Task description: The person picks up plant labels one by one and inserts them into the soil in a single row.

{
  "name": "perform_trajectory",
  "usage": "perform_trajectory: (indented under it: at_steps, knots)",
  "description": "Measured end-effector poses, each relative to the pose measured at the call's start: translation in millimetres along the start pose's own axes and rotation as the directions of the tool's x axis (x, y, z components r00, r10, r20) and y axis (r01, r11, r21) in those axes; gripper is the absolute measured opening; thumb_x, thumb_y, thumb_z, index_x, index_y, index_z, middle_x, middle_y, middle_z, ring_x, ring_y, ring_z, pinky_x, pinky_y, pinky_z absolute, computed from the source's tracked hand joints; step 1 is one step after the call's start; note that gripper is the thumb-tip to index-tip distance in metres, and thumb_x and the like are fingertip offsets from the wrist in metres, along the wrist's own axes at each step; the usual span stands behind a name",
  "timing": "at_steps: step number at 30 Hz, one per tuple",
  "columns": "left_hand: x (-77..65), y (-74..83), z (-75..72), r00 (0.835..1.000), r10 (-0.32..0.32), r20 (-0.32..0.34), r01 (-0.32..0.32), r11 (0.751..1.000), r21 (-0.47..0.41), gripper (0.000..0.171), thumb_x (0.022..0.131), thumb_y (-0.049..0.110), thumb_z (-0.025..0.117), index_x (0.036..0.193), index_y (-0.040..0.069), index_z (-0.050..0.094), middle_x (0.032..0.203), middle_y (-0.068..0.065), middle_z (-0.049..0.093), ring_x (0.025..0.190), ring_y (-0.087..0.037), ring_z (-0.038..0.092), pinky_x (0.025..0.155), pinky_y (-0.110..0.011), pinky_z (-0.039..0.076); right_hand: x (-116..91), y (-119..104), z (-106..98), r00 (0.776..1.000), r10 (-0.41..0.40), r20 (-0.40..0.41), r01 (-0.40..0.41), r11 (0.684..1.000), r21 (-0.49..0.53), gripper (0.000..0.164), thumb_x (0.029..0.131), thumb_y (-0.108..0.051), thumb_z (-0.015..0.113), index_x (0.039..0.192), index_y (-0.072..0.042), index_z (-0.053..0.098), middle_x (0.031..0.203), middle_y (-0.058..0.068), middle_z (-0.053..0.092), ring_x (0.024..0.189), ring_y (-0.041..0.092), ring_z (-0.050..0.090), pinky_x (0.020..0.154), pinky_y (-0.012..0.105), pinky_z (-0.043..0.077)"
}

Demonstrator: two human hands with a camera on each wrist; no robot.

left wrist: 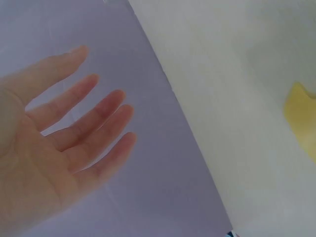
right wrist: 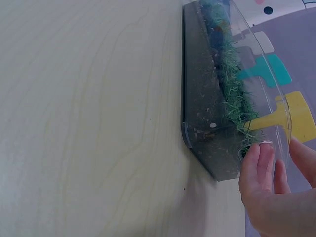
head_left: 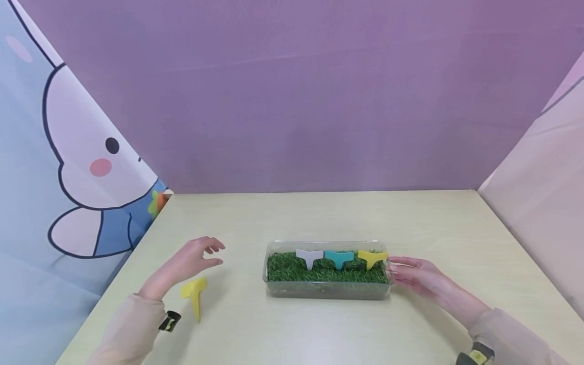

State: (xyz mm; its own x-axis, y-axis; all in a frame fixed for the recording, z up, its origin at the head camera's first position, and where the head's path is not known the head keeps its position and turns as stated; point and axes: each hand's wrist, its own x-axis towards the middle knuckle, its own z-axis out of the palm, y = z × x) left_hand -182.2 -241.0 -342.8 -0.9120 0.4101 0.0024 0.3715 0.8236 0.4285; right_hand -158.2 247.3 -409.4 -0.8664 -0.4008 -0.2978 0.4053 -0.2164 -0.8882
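Observation:
A clear plastic box with dark soil and green grass stands on the table. Three T-shaped plant labels stand in the grass in a row: a pale lilac one, a teal one and a yellow one at the right end. Fingers of my right hand touch the box's right end, fairly straight, the thumb near the rim beside the yellow label. My left hand hovers left of the box, fingers loosely bent and holding nothing. Another yellow plant label is below it, near the wrist.
The pale wooden table carries the box and the loose label. A purple cloth backdrop rises along its far edge. Cloth with a cartoon print hangs on the left side, and pale cloth hangs on the right.

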Motion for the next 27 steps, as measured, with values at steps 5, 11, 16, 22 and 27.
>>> perform_trajectory:
  at_steps: [5, 11, 16, 22, 27]
  knots:
    - [-5.2, -11.0, 1.4, 0.999, -0.029, 0.013, 0.029, 0.999, -0.013, 0.027, 0.075, 0.009, 0.068, 0.099, 0.001, 0.06, 0.092, -0.006, 0.06, 0.083, -0.023, 0.056, 0.074, -0.041, 0.047, 1, 1, 0, 1.0, 0.004, -0.008, -0.004, 1.0, -0.008, 0.024, 0.085, -0.003, 0.055, 0.109, -0.003, 0.056, 0.095, 0.002, 0.065, 0.089, 0.014, 0.061, 0.082, 0.024, 0.047]
    - [-10.6, -24.1, 4.2, 0.997, -0.059, 0.039, 0.06, 0.998, -0.023, 0.027, 0.075, 0.008, 0.069, 0.099, 0.0, 0.06, 0.093, -0.009, 0.061, 0.083, -0.025, 0.056, 0.073, -0.041, 0.047, 1, 1, -2, 1.0, 0.002, -0.001, -0.002, 1.0, 0.005, 0.021, 0.085, -0.003, 0.055, 0.105, -0.007, 0.058, 0.095, 0.002, 0.065, 0.088, 0.013, 0.061, 0.082, 0.024, 0.047]
    - [-12.2, -34.6, 9.0, 0.991, -0.109, 0.078, 0.111, 0.994, -0.014, 0.028, 0.074, 0.006, 0.068, 0.099, -0.002, 0.059, 0.094, -0.013, 0.06, 0.083, -0.028, 0.056, 0.073, -0.04, 0.047, 1, 1, -2, 1.0, 0.003, -0.002, -0.003, 1.0, 0.005, 0.021, 0.084, -0.003, 0.056, 0.104, -0.008, 0.058, 0.095, 0.001, 0.065, 0.089, 0.013, 0.061, 0.082, 0.024, 0.046]
    - [-14.7, -47.4, 16.8, 0.973, -0.186, 0.135, 0.187, 0.982, 0.005, 0.03, 0.074, 0.006, 0.069, 0.101, -0.002, 0.059, 0.094, -0.015, 0.059, 0.084, -0.03, 0.055, 0.073, -0.041, 0.047, 1, 2, -2, 1.0, -0.006, 0.004, 0.006, 1.0, -0.009, 0.024, 0.084, -0.003, 0.056, 0.108, -0.004, 0.056, 0.094, 0.002, 0.065, 0.088, 0.014, 0.061, 0.082, 0.024, 0.046]
    - [-18.5, -52.3, 19.5, 0.966, -0.209, 0.154, 0.212, 0.977, -0.002, 0.031, 0.073, 0.006, 0.069, 0.101, -0.003, 0.059, 0.094, -0.016, 0.059, 0.084, -0.031, 0.055, 0.073, -0.042, 0.047, 1, 2, -3, 1.0, -0.006, 0.012, 0.006, 1.0, 0.004, 0.021, 0.085, -0.002, 0.055, 0.105, -0.006, 0.058, 0.094, 0.002, 0.065, 0.088, 0.014, 0.062, 0.082, 0.025, 0.047]
